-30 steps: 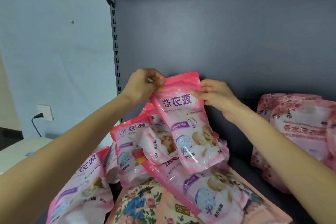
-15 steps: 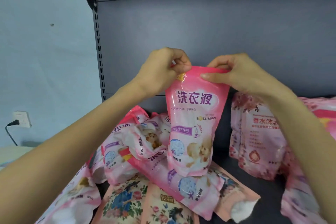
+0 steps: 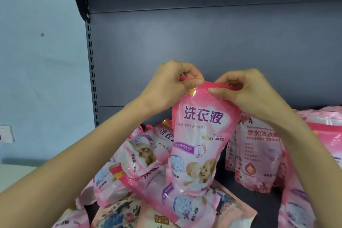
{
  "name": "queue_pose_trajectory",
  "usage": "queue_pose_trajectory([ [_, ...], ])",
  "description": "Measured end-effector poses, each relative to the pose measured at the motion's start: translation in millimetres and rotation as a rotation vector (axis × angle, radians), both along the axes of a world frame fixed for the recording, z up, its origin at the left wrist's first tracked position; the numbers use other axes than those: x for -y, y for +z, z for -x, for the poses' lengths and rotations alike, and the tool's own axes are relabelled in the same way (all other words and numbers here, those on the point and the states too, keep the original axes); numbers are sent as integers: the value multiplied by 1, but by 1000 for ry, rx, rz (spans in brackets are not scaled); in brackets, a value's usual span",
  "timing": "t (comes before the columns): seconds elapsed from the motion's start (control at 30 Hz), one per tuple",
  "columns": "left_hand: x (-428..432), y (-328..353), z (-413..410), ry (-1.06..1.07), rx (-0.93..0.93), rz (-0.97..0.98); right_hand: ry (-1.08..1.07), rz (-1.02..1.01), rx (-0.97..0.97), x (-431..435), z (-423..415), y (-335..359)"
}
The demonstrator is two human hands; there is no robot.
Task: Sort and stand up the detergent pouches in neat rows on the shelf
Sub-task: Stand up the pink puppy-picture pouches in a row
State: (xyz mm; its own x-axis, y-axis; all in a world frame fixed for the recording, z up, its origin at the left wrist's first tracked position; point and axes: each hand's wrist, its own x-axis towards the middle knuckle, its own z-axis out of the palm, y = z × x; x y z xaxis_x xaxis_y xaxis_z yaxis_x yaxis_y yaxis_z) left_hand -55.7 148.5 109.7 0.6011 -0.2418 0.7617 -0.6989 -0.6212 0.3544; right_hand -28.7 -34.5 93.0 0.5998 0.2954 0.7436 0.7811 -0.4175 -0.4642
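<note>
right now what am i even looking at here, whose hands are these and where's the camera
There is no machine here. A person wears a wide-angle camera on the head, looking forward and down, so both arms reach into the picture from below. The left hand and the right hand pinch the top edge of one pink detergent pouch, holding it upright with its printed front toward the camera. Below it, similar pink pouches lie in a loose pile on a dark shelf, with flowered packs at the front. To the right, rose-patterned pouches are standing up. Behind is the shelf's grey back panel; at left, a pale wall.
</note>
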Motion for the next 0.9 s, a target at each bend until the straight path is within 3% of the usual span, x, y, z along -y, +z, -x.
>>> queue_pose_trajectory([
  [0.23,-5,2,0,-96,-160,21,-154,-2,83,8,-5,-3],
  [0.37,-27,-17,-17,-3,-352,-13,-284,79,122,18,-7,-1],
  [0.53,-58,-56,-63,194,-495,-365,-419,211,93,28,-12,-2],
  [0.63,-66,-68,-89,229,-563,-472,-498,322,69,29,-17,-5],
  [0.9,-63,-75,-137,287,-346,-777,-550,442,75,19,-25,-15],
])
